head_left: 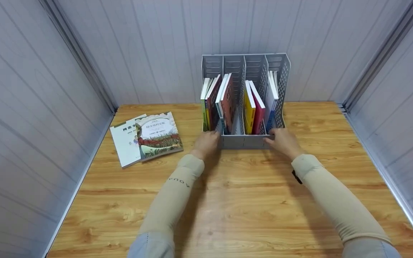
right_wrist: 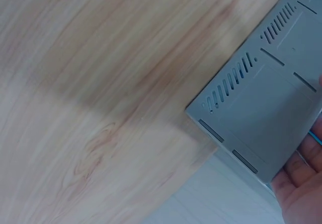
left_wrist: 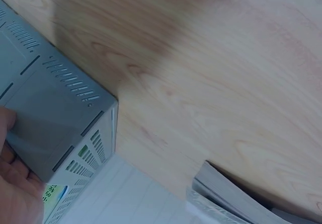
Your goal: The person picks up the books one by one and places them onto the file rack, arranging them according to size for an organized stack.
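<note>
A grey four-slot file rack (head_left: 244, 142) stands on the table against the back wall, its low front panel also showing in the left wrist view (left_wrist: 55, 118) and right wrist view (right_wrist: 261, 113). Gripping its front rim near the left corner is my left hand (head_left: 206, 143). My right hand (head_left: 284, 142) holds the same rim near the right corner, fingers over the edge. Books stand in all four slots: a green-spined book (head_left: 204, 113) at far left, a reddish-brown book (head_left: 228, 107) beside it, then a yellow book (head_left: 249, 114) with a red book (head_left: 259, 114), and white-edged books (head_left: 271, 95) at far right.
Left of the rack, a book with a landscape cover (head_left: 159, 136) lies partly over a white book (head_left: 126, 143) on the wooden table (head_left: 249, 208). Pale panelled walls (head_left: 149, 46) enclose the table at the back and both sides.
</note>
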Available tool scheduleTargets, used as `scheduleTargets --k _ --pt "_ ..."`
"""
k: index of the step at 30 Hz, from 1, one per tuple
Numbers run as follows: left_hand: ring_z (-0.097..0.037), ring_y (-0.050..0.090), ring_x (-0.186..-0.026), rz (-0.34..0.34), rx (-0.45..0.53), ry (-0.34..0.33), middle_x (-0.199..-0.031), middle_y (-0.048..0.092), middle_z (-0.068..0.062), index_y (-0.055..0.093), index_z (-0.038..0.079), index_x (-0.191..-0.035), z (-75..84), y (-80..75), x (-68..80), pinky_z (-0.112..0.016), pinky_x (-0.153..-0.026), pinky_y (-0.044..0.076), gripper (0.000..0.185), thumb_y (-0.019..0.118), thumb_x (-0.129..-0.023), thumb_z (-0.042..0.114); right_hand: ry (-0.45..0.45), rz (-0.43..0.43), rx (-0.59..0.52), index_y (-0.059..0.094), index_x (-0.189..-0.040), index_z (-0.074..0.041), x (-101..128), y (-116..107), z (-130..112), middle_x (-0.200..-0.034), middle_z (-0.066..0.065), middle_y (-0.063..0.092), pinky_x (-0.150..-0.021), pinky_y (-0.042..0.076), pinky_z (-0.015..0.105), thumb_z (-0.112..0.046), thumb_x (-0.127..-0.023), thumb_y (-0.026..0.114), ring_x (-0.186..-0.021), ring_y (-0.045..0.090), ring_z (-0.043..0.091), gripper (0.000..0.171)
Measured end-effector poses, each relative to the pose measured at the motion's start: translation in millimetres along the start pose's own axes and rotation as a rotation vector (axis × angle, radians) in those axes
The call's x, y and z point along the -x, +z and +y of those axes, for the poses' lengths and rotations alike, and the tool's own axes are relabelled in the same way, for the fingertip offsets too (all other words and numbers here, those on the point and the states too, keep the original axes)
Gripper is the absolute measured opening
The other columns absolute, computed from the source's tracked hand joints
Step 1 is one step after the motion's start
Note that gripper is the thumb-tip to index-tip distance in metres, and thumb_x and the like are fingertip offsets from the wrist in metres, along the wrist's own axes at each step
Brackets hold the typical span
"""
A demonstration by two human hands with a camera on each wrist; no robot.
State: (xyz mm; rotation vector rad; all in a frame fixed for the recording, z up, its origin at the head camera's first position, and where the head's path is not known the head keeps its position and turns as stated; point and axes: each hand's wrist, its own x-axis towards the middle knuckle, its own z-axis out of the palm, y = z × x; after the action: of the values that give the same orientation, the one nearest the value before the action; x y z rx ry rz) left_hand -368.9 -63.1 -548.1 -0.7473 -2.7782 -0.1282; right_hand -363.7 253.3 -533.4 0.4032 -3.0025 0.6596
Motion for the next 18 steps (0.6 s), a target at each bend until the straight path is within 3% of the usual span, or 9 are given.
scheduleTargets --k 4,7,12,18 --pt "-0.037 0.079 -0.098 -0.080 -0.010 -0.006 -0.110 0.080 -0.019 0.073 -0.003 -0.117 -0.3 -5.3 -2.4 -0.049 -0.087 0.066 0.021 0.055 -0.107 -0.003 -0.002 -0.001 0.023 0.071 -0.127 0.014 0 2 0 -0.126 0.034 0.074 -0.099 0.060 0.062 -0.027 -0.106 0.072 -0.115 0.072 0.050 0.046" --pt "-0.036 0.079 -0.102 -0.104 -0.015 0.013 -0.114 0.079 -0.019 0.073 -0.002 -0.120 -2.9 -7.4 -2.5 -0.047 -0.090 0.066 0.022 0.056 -0.106 -0.005 -0.016 0.004 0.037 0.071 -0.125 0.014 1 3 0 -0.122 0.033 0.075 -0.097 0.060 0.062 -0.027 -0.106 0.070 -0.111 0.074 0.048 0.044" --pt "-0.037 0.074 -0.112 -0.060 0.023 0.089 -0.121 0.075 -0.021 0.068 -0.004 -0.128 -14.0 -10.3 0.4 -0.046 -0.102 0.061 0.029 0.056 -0.103 -0.010 -0.060 0.024 0.040 0.073 -0.117 0.011 -1 10 4 -0.110 0.030 0.077 -0.090 0.061 0.060 -0.026 -0.109 0.066 -0.098 0.075 0.044 0.039" --pt "-0.040 0.070 -0.119 -0.007 0.093 0.127 -0.128 0.071 -0.023 0.063 -0.006 -0.138 -38.0 -21.7 5.5 -0.050 -0.109 0.057 0.036 0.053 -0.104 -0.010 -0.060 0.029 -0.035 0.076 -0.117 0.007 -2 11 9 -0.115 0.028 0.078 -0.097 0.060 0.061 -0.027 -0.110 0.066 -0.104 0.075 0.044 0.036"
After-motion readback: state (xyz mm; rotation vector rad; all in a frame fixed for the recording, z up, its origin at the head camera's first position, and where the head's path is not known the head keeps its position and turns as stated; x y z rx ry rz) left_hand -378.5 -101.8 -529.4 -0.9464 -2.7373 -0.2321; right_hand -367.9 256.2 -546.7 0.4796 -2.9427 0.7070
